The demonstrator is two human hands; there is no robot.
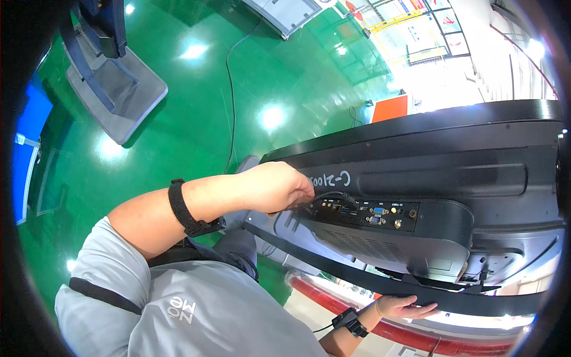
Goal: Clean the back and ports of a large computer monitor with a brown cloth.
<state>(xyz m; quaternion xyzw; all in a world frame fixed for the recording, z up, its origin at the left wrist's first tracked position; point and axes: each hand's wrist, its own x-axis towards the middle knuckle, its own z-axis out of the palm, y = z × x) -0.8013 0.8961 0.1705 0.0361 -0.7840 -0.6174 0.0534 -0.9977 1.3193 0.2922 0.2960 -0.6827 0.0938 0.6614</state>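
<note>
My left hand reaches across to the back of a large black flat-panel display, its fingertips closed on a black cable beside the port panel. That cable curves over to a plug seated among the ports. The panel carries two blue VGA-type and serial connectors, small sockets and gold antenna jacks. My right hand lies against the display's lower black edge bar, fingers spread and extended, palm up. Black straps with small devices sit on both wrists.
A grey wheeled-looking stand base stands on the green floor at upper left. A thin black cable runs along the floor. A grey cabinet is at the top, an orange panel behind the display, and a red pipe below it.
</note>
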